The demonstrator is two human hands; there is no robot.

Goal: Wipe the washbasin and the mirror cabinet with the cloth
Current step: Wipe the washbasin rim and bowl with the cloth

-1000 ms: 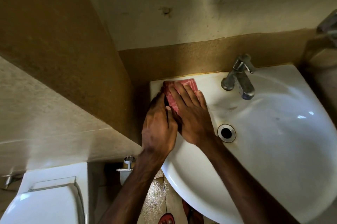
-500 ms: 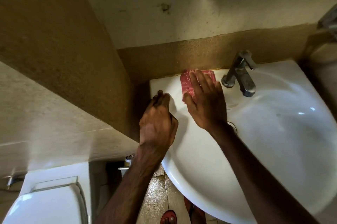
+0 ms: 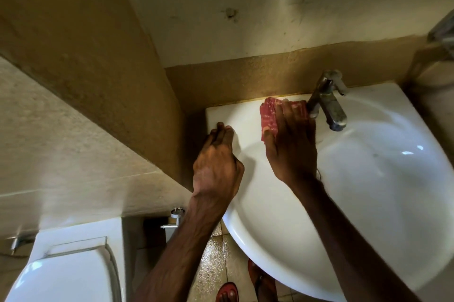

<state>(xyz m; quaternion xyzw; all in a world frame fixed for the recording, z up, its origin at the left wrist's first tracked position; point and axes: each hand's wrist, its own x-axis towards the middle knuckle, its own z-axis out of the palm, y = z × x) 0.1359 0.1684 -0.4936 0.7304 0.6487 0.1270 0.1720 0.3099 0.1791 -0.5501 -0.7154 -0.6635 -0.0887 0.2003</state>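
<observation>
The white washbasin (image 3: 368, 178) fills the right half of the head view, mounted against a brown tiled wall. A folded red cloth (image 3: 269, 117) lies on the basin's back ledge, just left of the metal tap (image 3: 328, 102). My right hand (image 3: 291, 144) presses flat on the cloth with straight fingers, the fingertips nearly at the tap's base. My left hand (image 3: 217, 166) rests on the basin's left rim with fingers extended, holding nothing. The drain is hidden behind my right wrist. No mirror cabinet is in sight.
A white toilet cistern and lid (image 3: 71, 264) sit at the lower left. A metal valve (image 3: 175, 219) sticks out of the wall under the basin's left side. Wet floor tiles and red sandals (image 3: 227, 293) show below. A metal fitting (image 3: 442, 28) juts in at the right edge.
My right hand has slid the cloth along the back ledge from the left corner rightward to the tap. My left hand let the cloth go and stayed on the left rim.
</observation>
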